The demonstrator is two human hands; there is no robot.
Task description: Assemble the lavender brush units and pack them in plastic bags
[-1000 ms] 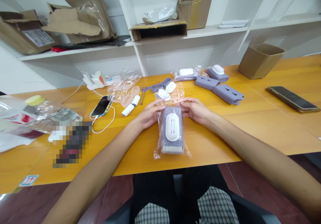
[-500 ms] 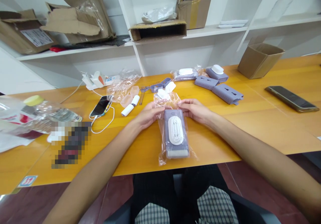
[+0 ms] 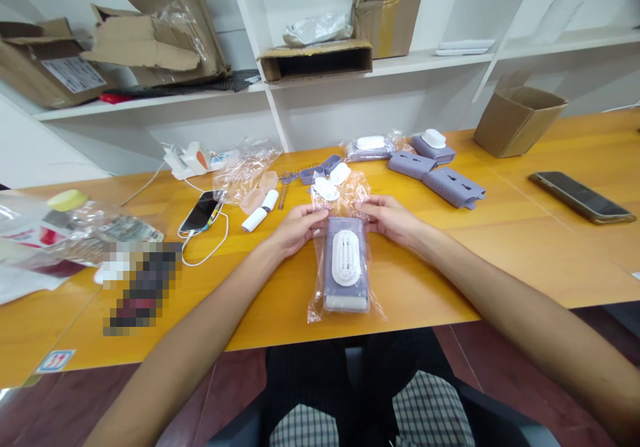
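A clear plastic bag lies on the yellow table in front of me. Inside it sits a purple device with a white oval pad. My left hand pinches the bag's far left corner, fingers closed on the plastic. My right hand pinches the far right corner in the same way. The bag's open end points away from me, between both hands.
More purple parts and a bagged one lie behind. A phone on a white cable, white tubes and loose bags sit left. Another phone and a cardboard box are at the right. Shelves stand behind the table.
The bagged device has been swung slightly left and straightened between my hands, and the bag's far end is pulled up a little. Both hands stay on its far corners.
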